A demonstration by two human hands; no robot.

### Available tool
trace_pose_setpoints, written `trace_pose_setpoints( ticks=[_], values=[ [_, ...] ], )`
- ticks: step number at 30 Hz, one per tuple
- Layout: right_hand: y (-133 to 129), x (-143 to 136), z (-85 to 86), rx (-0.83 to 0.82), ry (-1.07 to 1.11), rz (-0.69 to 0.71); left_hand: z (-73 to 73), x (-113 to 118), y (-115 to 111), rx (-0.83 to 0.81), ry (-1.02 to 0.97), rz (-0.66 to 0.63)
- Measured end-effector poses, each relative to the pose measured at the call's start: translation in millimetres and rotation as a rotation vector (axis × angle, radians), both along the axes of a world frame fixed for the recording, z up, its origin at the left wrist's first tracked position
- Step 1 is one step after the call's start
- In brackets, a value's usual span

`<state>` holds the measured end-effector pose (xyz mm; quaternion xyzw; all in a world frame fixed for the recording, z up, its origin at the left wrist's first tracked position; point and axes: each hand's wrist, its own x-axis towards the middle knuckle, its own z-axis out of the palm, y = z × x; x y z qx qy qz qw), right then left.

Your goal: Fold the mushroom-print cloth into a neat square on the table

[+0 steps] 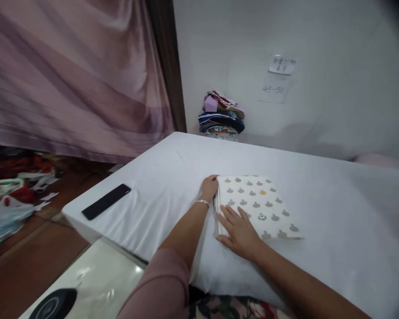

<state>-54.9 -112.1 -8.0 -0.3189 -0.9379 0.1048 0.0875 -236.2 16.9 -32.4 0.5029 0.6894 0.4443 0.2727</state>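
A folded white cloth (pixel 256 204) printed with grey, green and yellow mushroom-like shapes lies flat on the white-covered table (pixel 332 212). At the cloth's far left corner is my left hand (pixel 209 188), its fingers closed on the folded edge, with a bracelet at the wrist. My right hand (pixel 238 231) rests palm down on the near left part of the cloth, fingers spread.
A black flat object (pixel 106 202) lies at the table's left edge. Folded fabrics (pixel 222 116) are stacked beyond the far edge, by the wall. A pale glossy surface (pixel 96 277) adjoins the table at lower left. Bags and scraps lie on the floor at left.
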Motion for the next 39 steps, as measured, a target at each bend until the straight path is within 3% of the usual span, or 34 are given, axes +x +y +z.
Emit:
trace_pose_setpoints(
  ticks=[5, 10, 14, 17, 22, 27, 29, 32, 36, 39],
  values=[
    [0.5, -0.6, 1.8, -0.012, 0.020, -0.015, 8.4, -9.1, 1.2, -0.035, -0.027, -0.077],
    [0.2, -1.8, 1.7, -0.003, 0.024, -0.023, 35.4, -12.1, -10.2, -0.035, -0.015, -0.158],
    [0.6, -2.9, 7.1, -0.024, 0.034, -0.024, 52.9, 15.0, -26.9, 0.158, 0.402, -0.237],
    [-0.1, 3.3, 17.0, -0.121, 0.049, -0.007, 47.2, 33.8, -35.4, 0.179, 0.677, -0.405],
    [7.9, 27.2, 38.1, -0.327, 0.206, 0.020, 25.3, 35.0, -35.2, -0.022, 0.690, -0.452],
    [69.1, 40.4, 50.4, -0.142, 0.301, -0.251, 25.4, 32.3, -34.1, -0.025, 0.692, -0.485],
    [101.1, 43.4, 44.2, -0.041, 0.220, -0.330, 25.4, 32.4, -34.5, -0.027, 0.684, -0.479],
    [135.7, 49.8, 21.9, 0.007, 0.020, -0.422, 21.4, 31.6, -34.1, -0.006, 0.678, -0.476],
    [151.1, 56.0, -2.8, -0.014, -0.118, -0.463, 15.9, 30.6, -32.0, 0.011, 0.665, -0.480],
    [154.4, 58.6, 0.4, -0.077, -0.088, -0.444, 14.5, 30.5, -29.9, 0.008, 0.653, -0.481]
  ],
)
